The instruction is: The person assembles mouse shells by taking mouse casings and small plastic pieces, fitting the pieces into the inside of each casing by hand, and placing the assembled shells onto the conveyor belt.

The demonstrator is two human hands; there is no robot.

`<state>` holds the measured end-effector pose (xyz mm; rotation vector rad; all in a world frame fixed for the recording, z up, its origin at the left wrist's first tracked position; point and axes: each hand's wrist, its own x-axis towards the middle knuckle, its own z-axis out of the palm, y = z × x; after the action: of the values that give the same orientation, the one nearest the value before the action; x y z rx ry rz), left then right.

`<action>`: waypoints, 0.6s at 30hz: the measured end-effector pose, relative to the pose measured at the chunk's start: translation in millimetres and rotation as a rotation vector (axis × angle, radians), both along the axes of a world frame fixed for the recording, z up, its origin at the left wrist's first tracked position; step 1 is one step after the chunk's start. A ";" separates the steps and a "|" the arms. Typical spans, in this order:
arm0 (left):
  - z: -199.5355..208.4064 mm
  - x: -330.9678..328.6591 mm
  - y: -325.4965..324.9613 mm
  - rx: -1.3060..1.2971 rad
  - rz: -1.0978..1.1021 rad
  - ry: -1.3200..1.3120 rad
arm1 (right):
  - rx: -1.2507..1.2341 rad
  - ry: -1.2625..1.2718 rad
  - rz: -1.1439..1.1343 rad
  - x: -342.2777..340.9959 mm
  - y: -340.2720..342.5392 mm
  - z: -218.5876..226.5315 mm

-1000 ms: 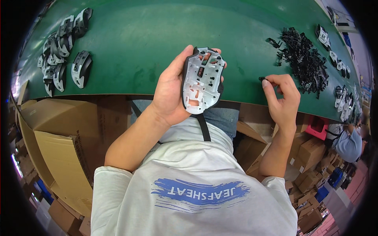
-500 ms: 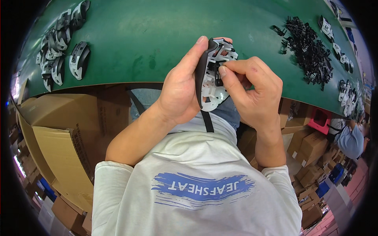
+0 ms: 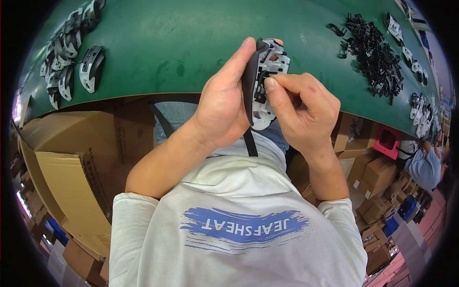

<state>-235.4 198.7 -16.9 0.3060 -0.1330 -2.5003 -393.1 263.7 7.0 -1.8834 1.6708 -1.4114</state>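
My left hand (image 3: 224,98) is wrapped round a black and white plastic shell (image 3: 263,117), curved like a computer mouse housing. Its white, cut-out inner side faces right, and its dark outer side rests against my palm. With thumb and forefinger pinched, my right hand (image 3: 306,107) grips a small black plastic bracket (image 3: 261,89) that lies against the inside of the shell. The fingertips cover part of the bracket, so how far it sits in the shell is hidden.
On the green table (image 3: 191,33), similar shells (image 3: 64,52) cluster at the left, one (image 3: 91,69) lying apart. A heap of black brackets (image 3: 375,57) lies at the right, with more white parts (image 3: 420,115) beyond. An open cardboard box (image 3: 71,177) stands below left; another person (image 3: 424,165) is at far right.
The shell has turned slightly in my left hand and risen a little. My right fingertips stay at the bracket, which now lies closer along the shell's dark side.
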 end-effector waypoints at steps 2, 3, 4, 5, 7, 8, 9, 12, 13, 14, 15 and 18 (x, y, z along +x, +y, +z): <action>0.4 0.5 2.7 0.033 -0.012 0.112 | 0.051 -0.087 -0.022 -0.5 1.8 -0.3; 10.7 -3.5 6.1 0.004 0.019 -0.021 | 0.072 -0.095 -0.046 -2.6 1.0 -1.2; 17.1 -6.2 7.9 -0.026 0.049 -0.154 | 0.073 -0.095 -0.048 -5.4 0.0 -1.0; 18.0 -7.0 7.6 -0.025 0.047 -0.154 | 0.059 -0.056 -0.005 -8.9 -1.0 0.1; 19.3 -6.5 5.2 0.047 -0.016 -0.155 | 0.041 -0.020 0.036 -14.1 -2.8 2.3; 19.5 -7.1 4.6 0.046 -0.017 -0.157 | 0.018 0.031 0.049 -16.7 -3.0 3.0; 19.7 -8.4 5.1 0.042 -0.015 -0.156 | -0.003 0.083 0.061 -18.4 -2.1 3.9; 14.0 -9.8 7.7 0.027 -0.032 -0.100 | -0.048 0.201 0.041 -16.0 3.6 7.2; 9.7 -9.6 8.9 0.015 -0.049 -0.045 | -0.049 0.199 0.041 -15.9 6.6 6.0; 4.5 -9.8 9.2 0.015 -0.049 -0.047 | -0.040 0.214 0.012 -15.7 10.6 3.1; 0.5 -9.4 8.2 -0.021 -0.062 -0.006 | -0.032 0.227 -0.015 -15.0 12.7 1.4; 1.5 -11.2 14.4 -0.032 -0.069 -0.052 | 0.121 0.161 0.062 -22.0 16.3 6.9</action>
<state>-246.6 213.1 -15.4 0.3588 -0.2073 -2.5568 -415.1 279.9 13.9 -2.0071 1.7105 -1.1351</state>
